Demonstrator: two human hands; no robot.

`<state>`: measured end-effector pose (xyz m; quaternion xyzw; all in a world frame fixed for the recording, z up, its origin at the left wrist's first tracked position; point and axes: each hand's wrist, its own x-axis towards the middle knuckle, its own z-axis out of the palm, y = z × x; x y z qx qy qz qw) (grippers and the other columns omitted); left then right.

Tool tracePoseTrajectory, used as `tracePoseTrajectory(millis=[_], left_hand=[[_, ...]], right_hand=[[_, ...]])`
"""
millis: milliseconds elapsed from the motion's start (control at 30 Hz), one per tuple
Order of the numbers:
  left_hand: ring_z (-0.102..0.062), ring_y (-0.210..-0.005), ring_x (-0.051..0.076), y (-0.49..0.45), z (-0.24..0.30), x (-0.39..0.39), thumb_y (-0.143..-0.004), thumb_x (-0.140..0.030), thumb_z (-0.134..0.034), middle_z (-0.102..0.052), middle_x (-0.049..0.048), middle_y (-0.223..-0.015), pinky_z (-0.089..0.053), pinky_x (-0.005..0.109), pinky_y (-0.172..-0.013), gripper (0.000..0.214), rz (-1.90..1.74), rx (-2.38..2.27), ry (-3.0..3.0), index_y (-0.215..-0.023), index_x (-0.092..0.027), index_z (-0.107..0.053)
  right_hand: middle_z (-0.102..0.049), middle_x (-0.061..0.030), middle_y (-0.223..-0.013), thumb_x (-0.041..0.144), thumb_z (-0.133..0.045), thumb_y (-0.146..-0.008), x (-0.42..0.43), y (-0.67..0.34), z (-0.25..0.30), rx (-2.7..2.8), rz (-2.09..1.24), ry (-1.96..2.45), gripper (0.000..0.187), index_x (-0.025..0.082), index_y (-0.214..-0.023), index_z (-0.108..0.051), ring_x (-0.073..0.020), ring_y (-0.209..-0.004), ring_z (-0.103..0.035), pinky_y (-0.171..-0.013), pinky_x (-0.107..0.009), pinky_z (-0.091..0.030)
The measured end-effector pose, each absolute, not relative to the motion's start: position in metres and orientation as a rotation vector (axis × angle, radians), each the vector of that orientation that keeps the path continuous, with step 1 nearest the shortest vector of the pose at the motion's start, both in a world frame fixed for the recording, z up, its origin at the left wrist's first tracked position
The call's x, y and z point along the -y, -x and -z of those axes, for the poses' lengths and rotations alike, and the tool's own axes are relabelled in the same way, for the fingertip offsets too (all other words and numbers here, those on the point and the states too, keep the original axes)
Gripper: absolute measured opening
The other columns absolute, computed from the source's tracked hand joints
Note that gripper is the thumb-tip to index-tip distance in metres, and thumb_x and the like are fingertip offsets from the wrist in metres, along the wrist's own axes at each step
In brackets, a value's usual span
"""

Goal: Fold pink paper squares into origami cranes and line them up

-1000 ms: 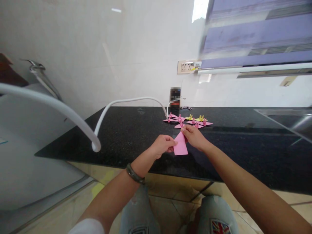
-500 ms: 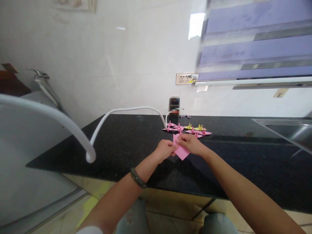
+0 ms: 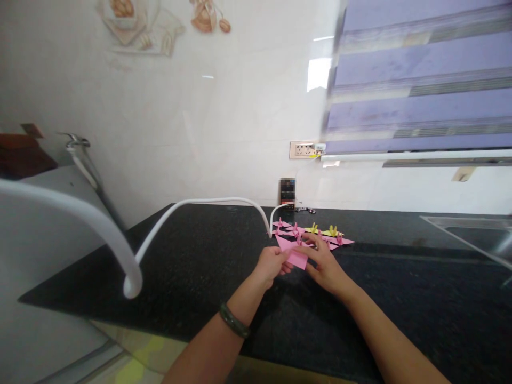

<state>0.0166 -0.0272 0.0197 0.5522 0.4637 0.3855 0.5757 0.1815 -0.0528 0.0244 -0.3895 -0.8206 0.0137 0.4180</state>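
Note:
A folded sheet of pink paper [image 3: 296,258] is held over the dark counter. My left hand [image 3: 272,264] pinches its left edge between thumb and fingers. On the other side, my right hand [image 3: 325,265] has its fingers spread, with fingertips over the paper's right part and the thumb near its lower right corner. Whether those fingertips press on the paper I cannot tell. Just behind the hands stand several pink folded paper cranes [image 3: 295,230] and two yellow paper cranes [image 3: 333,231]. My right hand partly covers some of the pink ones.
A phone [image 3: 287,193] leans against the wall behind the cranes, with a beaded cord beside it. A bent white tube [image 3: 212,200] arches over the left of the black counter [image 3: 208,266]. A sink [image 3: 472,234] lies at right; a wall socket [image 3: 303,150] is above.
The pink paper has turned and tilted. My right hand has gone from pinching it to spread fingers at its right side. The camera view has tipped upward.

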Motion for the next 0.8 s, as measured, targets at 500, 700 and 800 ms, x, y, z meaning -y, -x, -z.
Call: tracePoseTrajectory(millis=[500, 700, 800], left_hand=[[-0.058, -0.057, 0.011, -0.007, -0.012, 0.026, -0.070, -0.044, -0.049, -0.062, 0.0069, -0.068, -0.040, 0.019, -0.051, 0.036, -0.974, -0.940, -1.166, -0.085, -0.012, -0.054], [-0.050, -0.044, 0.007, -0.005, -0.017, 0.029, -0.067, -0.044, -0.053, -0.058, 0.0041, -0.057, -0.037, 0.018, -0.045, 0.034, -0.932, -0.929, -1.179, -0.067, -0.010, -0.055], [-0.057, -0.057, 0.011, -0.002, -0.023, 0.031, -0.066, -0.034, -0.056, -0.062, 0.0068, -0.068, -0.043, 0.022, -0.055, 0.026, -0.937, -0.778, -1.038, -0.079, -0.011, -0.057]], right_hand=[[-0.044, -0.0092, -0.114, 0.032, -0.057, -0.068, 0.050, -0.172, -0.014, 1.750, -0.548, 1.057, 0.047, 0.023, -0.112, -0.045, -0.0203, -0.098, -0.046, -0.072, -0.033, -0.045], [-0.054, -0.0008, -0.066, 0.034, -0.052, -0.071, 0.042, -0.175, -0.007, 1.611, -0.714, 1.130, 0.028, 0.016, -0.093, -0.055, -0.0097, -0.052, -0.046, -0.048, -0.024, -0.040], [-0.056, -0.0024, -0.069, 0.032, -0.053, -0.071, 0.043, -0.178, -0.010, 1.616, -0.669, 1.072, 0.018, 0.018, -0.080, -0.060, -0.0110, -0.055, -0.049, -0.051, -0.026, -0.042]])
